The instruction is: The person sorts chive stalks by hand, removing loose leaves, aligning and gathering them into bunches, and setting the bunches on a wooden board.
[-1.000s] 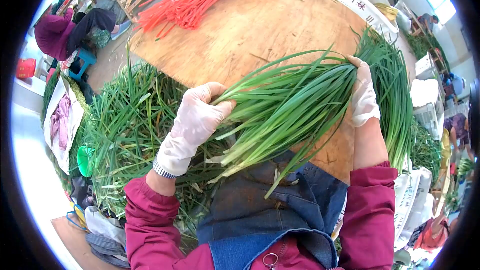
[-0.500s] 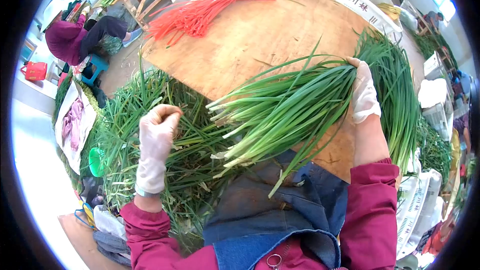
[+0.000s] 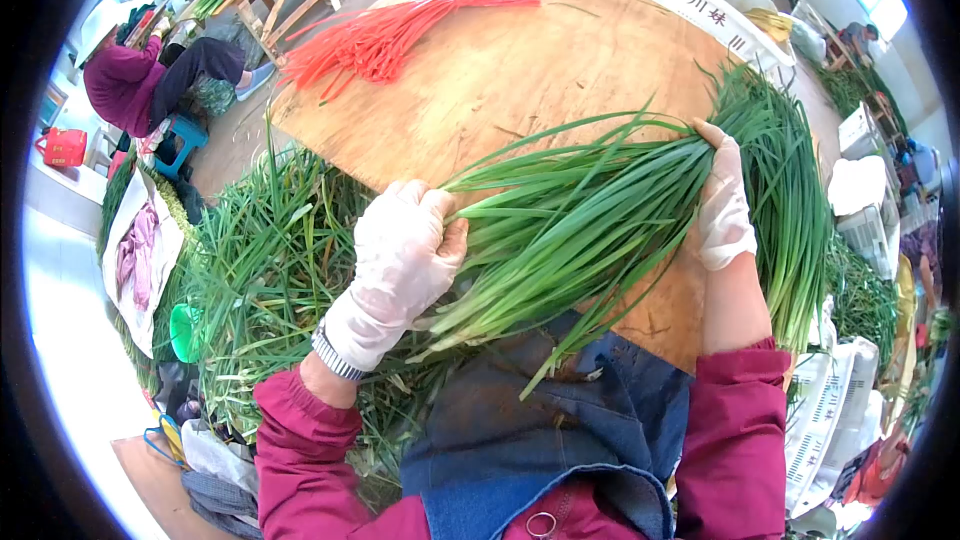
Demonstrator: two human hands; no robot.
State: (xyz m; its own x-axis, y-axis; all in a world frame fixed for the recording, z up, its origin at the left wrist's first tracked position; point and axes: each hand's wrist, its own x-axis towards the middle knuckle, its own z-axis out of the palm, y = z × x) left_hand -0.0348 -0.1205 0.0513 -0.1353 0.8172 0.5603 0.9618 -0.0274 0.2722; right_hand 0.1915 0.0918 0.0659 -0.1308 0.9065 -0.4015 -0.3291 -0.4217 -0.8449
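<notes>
Where the floor space opens between two white walls, a wooden tabletop (image 3: 590,50) spreads out ahead of the person. Off its left edge lies a tangled heap of loose green leaves (image 3: 280,240). Beyond its far left corner a co-worker in a purple top (image 3: 120,90) sits on a blue stool (image 3: 181,143). At the tabletop's near edge is the person's denim apron (image 3: 540,430). Along its right side drapes a thick pile of garlic chives (image 3: 785,210), pale ends toward the person. Over its near part is a bunch of garlic chives (image 3: 590,220), with its whitish stalk ends reaching out past the left edge, above the apron. On the tabletop's far left part lies a fanned bundle of red plastic ties (image 3: 400,35).

The gloved right hand (image 3: 726,202), over the tabletop's right side, is clamped around the leafy end of the bunch. The gloved left hand (image 3: 408,258), just off its left edge, has thumb and fingers bent inward at the stalk ends; since the fingertips are partly hidden, I cannot tell whether they grip any stalk. A metal watchband (image 3: 334,354) circles the left wrist.
</notes>
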